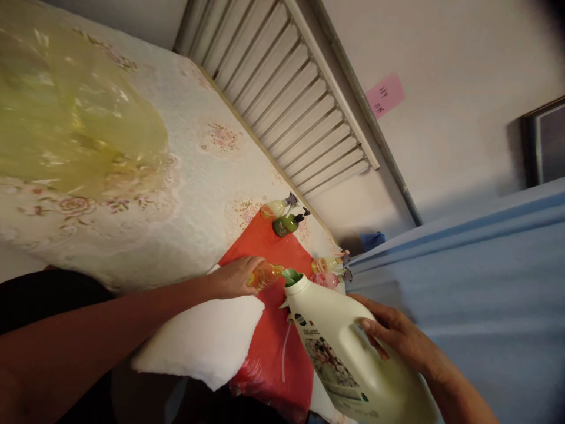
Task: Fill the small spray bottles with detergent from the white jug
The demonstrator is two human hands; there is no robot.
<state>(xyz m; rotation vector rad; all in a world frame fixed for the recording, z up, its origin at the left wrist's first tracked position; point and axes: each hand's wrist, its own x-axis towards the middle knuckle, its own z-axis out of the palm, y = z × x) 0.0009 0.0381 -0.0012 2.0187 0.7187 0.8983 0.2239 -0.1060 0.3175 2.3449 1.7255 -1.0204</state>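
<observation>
Fingers of the left hand (233,277) wrap a small amber bottle (265,274), steadying it under the green funnel (292,275) at the jug (348,353) mouth — right hand (397,335) clasps the tilted jug over the red mat (273,330).

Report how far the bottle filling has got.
Looks done: cannot tell; the two pump bottles at the red sheet's far end hold liquid. In hand: left hand steadies a small orange bottle, right hand tips the big white jug towards it. Left: unclear; two more bottles lie beside the jug.
</observation>
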